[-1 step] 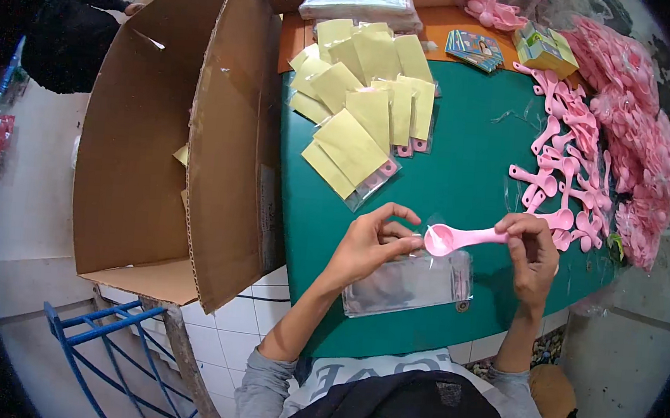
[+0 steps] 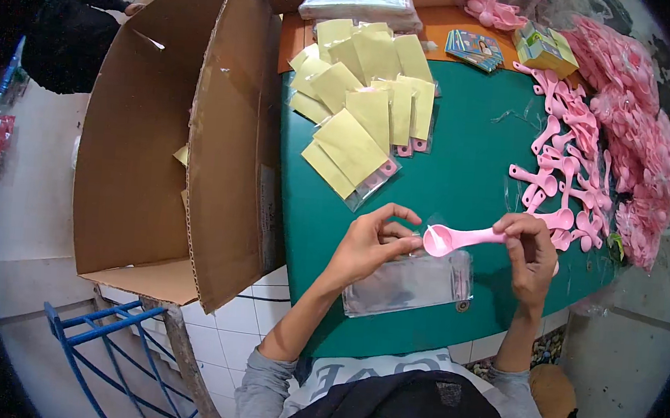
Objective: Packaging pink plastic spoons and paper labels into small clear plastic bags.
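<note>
I am holding a pink spoon [image 2: 457, 238] above the green table [image 2: 461, 179], my right hand [image 2: 530, 250] pinching its handle while my left hand [image 2: 371, 246] is pinching a thin clear bag [image 2: 419, 229] at the bowl end. The bowl is sitting just at my left fingertips, so I judge the spoon is only now going into the bag, not yet fully in.

Done, as far as I can see: a spread of packets with yellow cards [image 2: 365, 110] is lying on the table beyond my hands, next to the open cardboard box [image 2: 169, 135]. Left: a big heap of loose pink spoons [image 2: 588, 149] is waiting on my right, and a stack of empty clear bags [image 2: 411, 284] is lying under my hands. So I judge the work is well short of finished.

The bag in my left hand is nearly invisible, so I cannot tell how far its mouth is open. The box's inside is mostly hidden by its flap, and the heap's far edge is bending into the rim.
</note>
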The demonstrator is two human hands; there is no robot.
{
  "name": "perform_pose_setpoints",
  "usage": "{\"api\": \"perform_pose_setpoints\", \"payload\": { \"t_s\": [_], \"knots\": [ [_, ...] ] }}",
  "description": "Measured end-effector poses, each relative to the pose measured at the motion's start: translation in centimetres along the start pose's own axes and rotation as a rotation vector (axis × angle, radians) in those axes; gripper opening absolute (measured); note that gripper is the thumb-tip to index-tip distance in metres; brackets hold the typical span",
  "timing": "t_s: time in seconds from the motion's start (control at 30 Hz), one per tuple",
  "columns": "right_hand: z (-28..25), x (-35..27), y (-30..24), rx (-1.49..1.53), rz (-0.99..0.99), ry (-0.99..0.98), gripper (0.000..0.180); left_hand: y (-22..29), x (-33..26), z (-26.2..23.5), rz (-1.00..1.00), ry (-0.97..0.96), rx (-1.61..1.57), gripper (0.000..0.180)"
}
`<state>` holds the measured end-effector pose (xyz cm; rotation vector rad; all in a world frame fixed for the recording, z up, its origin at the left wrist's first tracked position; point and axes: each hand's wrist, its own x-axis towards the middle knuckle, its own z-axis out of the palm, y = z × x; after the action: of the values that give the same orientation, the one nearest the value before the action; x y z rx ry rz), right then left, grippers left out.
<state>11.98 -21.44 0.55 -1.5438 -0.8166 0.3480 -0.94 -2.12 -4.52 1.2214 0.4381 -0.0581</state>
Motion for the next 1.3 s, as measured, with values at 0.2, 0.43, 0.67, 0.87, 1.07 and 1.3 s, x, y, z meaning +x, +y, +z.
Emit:
{"api": "perform_pose_setpoints", "payload": {
  "t_s": [0.2, 0.43, 0.67, 0.87, 1.07, 1.3],
  "knots": [
    [-0.1, 0.1, 0.1, -0.053, -0.082, 0.004, 0.015, -0.2, 0.0, 0.1, 0.002, -0.002, -0.013, 0.031],
    [0.1, 0.7, 0.1, -0.075, -0.036, -0.184, 0.016, -0.3, 0.2, 0.7, 0.044, -0.064, -0.052, 0.029],
    [2.2, 0.8, 0.0, -0.030, -0.010, -0.036, 0.017, 0.6, -0.3, 2.1, 0.103, -0.044, -0.333, 0.025],
    [1.8, 0.9, 0.0, -0.099, -0.058, -0.002, 0.013, 0.2, -0.4, 1.3, 0.117, -0.121, 0.180, 0.027],
    [1.9, 6.8, 1.6, -0.091, -0.201, -0.551, 0.023, 0.2, -1.1, 1.1, 0.249, -0.075, -0.155, 0.024],
    [-7.1, 25.1, 12.4, -1.176, -0.085, -0.022, 0.039, 1.6, -1.4, 0.9, 0.249, -0.106, -0.150, 0.025]
  ]
}}
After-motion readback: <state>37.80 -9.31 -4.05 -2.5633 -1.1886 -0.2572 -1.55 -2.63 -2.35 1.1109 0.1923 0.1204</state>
